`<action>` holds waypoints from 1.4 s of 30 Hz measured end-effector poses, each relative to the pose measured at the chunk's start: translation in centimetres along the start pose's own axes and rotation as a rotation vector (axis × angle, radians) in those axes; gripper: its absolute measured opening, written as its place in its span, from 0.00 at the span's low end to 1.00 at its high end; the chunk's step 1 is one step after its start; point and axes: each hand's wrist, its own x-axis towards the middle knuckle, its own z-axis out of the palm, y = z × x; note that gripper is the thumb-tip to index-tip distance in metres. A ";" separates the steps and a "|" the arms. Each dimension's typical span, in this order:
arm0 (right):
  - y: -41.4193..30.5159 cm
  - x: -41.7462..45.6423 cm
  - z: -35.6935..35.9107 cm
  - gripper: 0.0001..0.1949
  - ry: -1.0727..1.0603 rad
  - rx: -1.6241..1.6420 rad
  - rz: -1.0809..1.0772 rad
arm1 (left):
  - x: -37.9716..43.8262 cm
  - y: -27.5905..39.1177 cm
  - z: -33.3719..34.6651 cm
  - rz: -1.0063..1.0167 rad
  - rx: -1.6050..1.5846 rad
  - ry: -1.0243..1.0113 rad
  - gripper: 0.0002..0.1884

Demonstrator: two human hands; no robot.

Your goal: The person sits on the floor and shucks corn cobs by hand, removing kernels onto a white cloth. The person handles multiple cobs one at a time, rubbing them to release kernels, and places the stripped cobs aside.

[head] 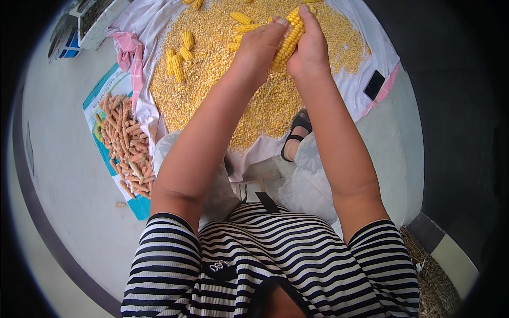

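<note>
Both hands grip one yellow corn cob (291, 41), which is tilted with its far end up to the right. My left hand (258, 45) lies along its left side, thumb near the rows. A strip of pale bare cob shows beside that thumb. Around the right side wraps my right hand (312, 47), thumb up near the far end. Below them spreads a wide heap of loose corn kernels (206, 103) on a white cloth (149, 103). Whole corn cobs (175, 65) rest on the heap's left part, and more corn cobs (244, 28) lie just beyond my left hand.
Stripped corn cobs (125, 143) are piled on a printed teal-and-white sack (139, 206) at left. A black phone (374, 85) lies on the cloth's right edge. A white box (95, 24) and a blue bucket (71, 45) stand far left. Dry straw (431, 278) lies at lower right.
</note>
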 end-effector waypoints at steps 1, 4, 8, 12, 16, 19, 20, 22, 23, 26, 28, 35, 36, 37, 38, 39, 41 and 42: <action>-0.3 -0.9 -0.2 0.21 -0.031 0.049 0.023 | 0.3 -0.4 0.0 -0.013 -0.002 -0.001 0.19; -0.9 0.7 -1.9 0.20 -0.001 0.044 0.028 | 0.7 -0.8 0.5 -0.044 -0.032 0.006 0.17; -1.5 0.2 0.8 0.20 0.170 0.015 -0.030 | 0.9 -0.6 0.4 -0.162 -0.206 0.111 0.17; -2.4 0.0 0.7 0.20 0.115 0.054 -0.032 | 1.4 -0.3 0.4 -0.316 -0.458 0.209 0.12; -3.2 -0.2 0.9 0.19 0.086 0.083 -0.005 | 1.2 0.4 -0.1 -0.296 -0.485 0.132 0.12; -3.4 0.1 0.8 0.19 0.105 0.121 -0.017 | 0.2 0.8 0.5 -0.217 -0.360 0.056 0.12; -3.6 0.1 0.8 0.22 0.157 0.126 -0.017 | -0.4 1.0 0.7 -0.207 -0.313 0.005 0.16; -3.6 0.5 0.3 0.24 0.168 0.144 0.006 | -0.9 0.8 0.8 -0.174 -0.178 -0.074 0.18; -3.7 0.8 0.1 0.25 0.175 0.153 0.018 | -1.0 0.5 0.8 -0.157 -0.110 -0.113 0.18; -3.5 0.6 0.6 0.24 0.258 0.104 0.034 | -1.6 0.0 1.1 -0.095 0.155 -0.063 0.22; -3.2 0.9 -0.2 0.23 0.236 0.129 0.031 | -2.0 -0.3 1.3 -0.004 0.285 -0.056 0.23; -2.8 0.5 0.2 0.20 0.237 0.049 -0.055 | -1.5 -2.4 1.2 0.374 0.482 0.002 0.23; -2.9 0.5 0.2 0.20 0.224 0.041 -0.054 | -1.5 -2.5 1.2 0.374 0.498 0.012 0.23; -2.9 0.5 0.3 0.20 0.211 0.032 -0.054 | -1.4 -2.5 1.1 0.318 0.487 0.037 0.23; -2.9 0.4 0.4 0.20 0.209 0.005 -0.058 | -1.3 -2.5 0.9 0.263 0.476 0.062 0.22; -2.8 0.3 0.6 0.20 0.209 -0.021 -0.063 | -1.4 -2.1 1.0 0.206 0.465 0.084 0.22; -3.0 0.0 0.7 0.20 0.201 -0.038 -0.061 | -1.8 -1.4 1.3 0.102 0.375 0.055 0.22; -3.1 -0.2 0.8 0.20 0.189 -0.029 -0.051 | -2.1 -0.9 1.5 0.053 0.330 0.043 0.22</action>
